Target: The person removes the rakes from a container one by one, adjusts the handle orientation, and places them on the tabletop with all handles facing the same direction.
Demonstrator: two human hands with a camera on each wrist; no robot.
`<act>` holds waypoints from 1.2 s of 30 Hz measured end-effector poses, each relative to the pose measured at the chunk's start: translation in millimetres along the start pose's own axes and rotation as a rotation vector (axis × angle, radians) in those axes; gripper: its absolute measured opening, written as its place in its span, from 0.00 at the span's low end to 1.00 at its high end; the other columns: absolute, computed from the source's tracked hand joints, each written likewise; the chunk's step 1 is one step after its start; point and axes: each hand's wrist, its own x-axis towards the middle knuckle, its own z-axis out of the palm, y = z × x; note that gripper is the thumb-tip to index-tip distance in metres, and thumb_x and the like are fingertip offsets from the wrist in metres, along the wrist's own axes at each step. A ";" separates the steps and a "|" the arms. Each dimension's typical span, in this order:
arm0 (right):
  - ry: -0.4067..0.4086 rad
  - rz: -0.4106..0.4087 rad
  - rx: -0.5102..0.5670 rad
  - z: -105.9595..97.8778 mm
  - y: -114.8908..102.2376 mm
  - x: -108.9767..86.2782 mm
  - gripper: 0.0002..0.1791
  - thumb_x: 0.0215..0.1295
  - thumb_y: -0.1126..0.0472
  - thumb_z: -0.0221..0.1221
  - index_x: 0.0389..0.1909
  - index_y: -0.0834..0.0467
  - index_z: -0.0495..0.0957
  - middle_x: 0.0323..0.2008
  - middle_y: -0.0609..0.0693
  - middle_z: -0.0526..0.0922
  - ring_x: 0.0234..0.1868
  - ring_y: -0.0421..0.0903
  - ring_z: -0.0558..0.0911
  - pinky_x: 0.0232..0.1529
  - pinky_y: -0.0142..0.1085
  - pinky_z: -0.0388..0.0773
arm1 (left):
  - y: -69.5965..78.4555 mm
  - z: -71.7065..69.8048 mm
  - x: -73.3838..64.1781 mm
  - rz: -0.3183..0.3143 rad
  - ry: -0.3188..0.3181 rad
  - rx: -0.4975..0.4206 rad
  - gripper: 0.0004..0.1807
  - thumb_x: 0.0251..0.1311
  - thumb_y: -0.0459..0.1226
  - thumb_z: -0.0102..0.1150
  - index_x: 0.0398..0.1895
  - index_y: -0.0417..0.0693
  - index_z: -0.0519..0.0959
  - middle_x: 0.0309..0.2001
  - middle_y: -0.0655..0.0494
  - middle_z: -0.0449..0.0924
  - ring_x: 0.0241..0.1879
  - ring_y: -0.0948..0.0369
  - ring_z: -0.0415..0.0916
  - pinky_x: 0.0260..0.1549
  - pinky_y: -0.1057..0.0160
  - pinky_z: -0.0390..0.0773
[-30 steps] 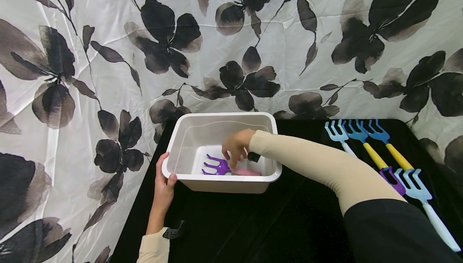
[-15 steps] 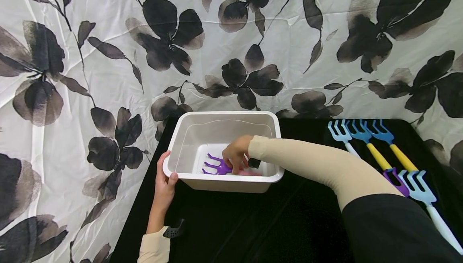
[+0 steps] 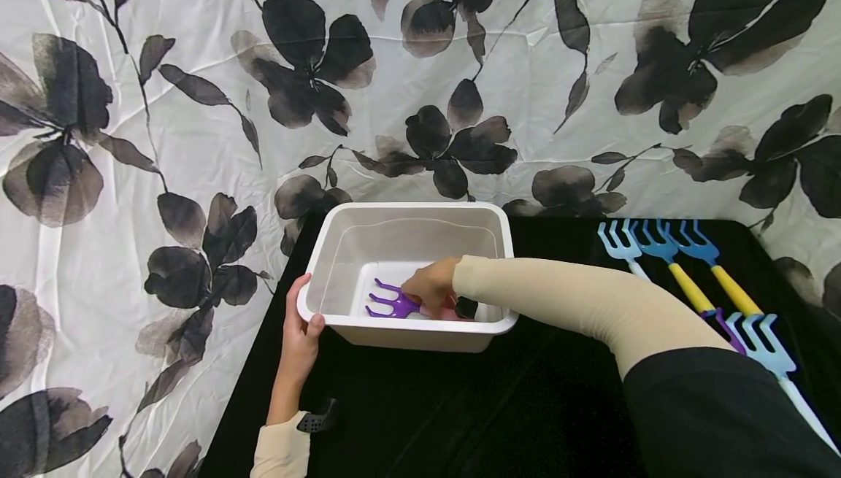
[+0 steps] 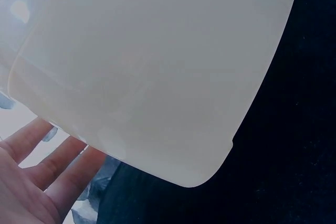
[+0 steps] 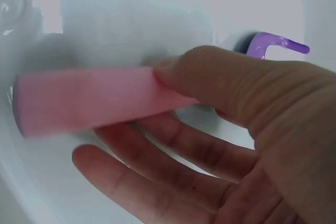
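Note:
A white plastic tub (image 3: 407,336) stands on the black table. My left hand (image 3: 298,339) grips its left near corner, thumb at the rim and fingers along the outer side (image 4: 68,166). Inside the tub lies a hand fork with purple tines (image 3: 397,304) and a pink handle (image 5: 84,98). My right hand (image 3: 430,287) reaches into the tub and pinches that handle, thumb on one side and fingers on the other. One purple tine (image 5: 273,43) shows past the thumb in the right wrist view; the rest of the fork head is hidden there.
On the right of the black table (image 3: 420,412) lie several hand forks: a light blue one (image 3: 619,241), two blue ones with yellow handles (image 3: 686,287), a pale blue one (image 3: 765,347) and a purple piece half hidden by my sleeve. A floral sheet (image 3: 394,98) hangs behind.
My right hand has come down onto the pink handle and now pinches it. The left hand keeps its place on the tub. The head view has shifted slightly.

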 end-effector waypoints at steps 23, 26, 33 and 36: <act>0.039 -0.027 0.021 -15.4 10.6 -9.3 0.13 0.68 0.63 0.62 0.49 0.50 0.73 0.44 0.53 0.73 0.35 0.52 0.84 0.31 0.44 0.84 | 3.2 4.8 1.1 0.002 -0.006 0.005 0.38 0.71 0.46 0.60 0.78 0.47 0.57 0.69 0.49 0.63 0.60 0.50 0.65 0.56 0.62 0.70; 0.064 -0.030 0.055 -25.5 11.7 -21.1 0.15 0.67 0.64 0.62 0.51 0.51 0.72 0.42 0.55 0.74 0.33 0.52 0.84 0.30 0.44 0.84 | 3.1 4.5 0.5 -0.001 0.002 0.004 0.38 0.70 0.45 0.60 0.78 0.47 0.57 0.69 0.49 0.63 0.60 0.51 0.65 0.56 0.63 0.70; 0.199 -0.163 0.135 -53.4 18.8 -54.1 0.19 0.63 0.66 0.62 0.55 0.57 0.73 0.37 0.56 0.79 0.23 0.47 0.84 0.22 0.43 0.83 | 4.1 2.9 -1.6 -0.009 0.027 -0.003 0.37 0.71 0.46 0.59 0.78 0.47 0.58 0.68 0.48 0.64 0.59 0.53 0.67 0.54 0.67 0.71; 0.244 -0.218 0.168 -64.3 21.0 -72.3 0.19 0.64 0.65 0.61 0.56 0.57 0.74 0.33 0.57 0.83 0.22 0.47 0.84 0.23 0.45 0.83 | 4.7 3.1 -2.6 -0.012 0.020 -0.004 0.37 0.72 0.47 0.58 0.78 0.47 0.57 0.68 0.49 0.64 0.59 0.53 0.67 0.54 0.67 0.70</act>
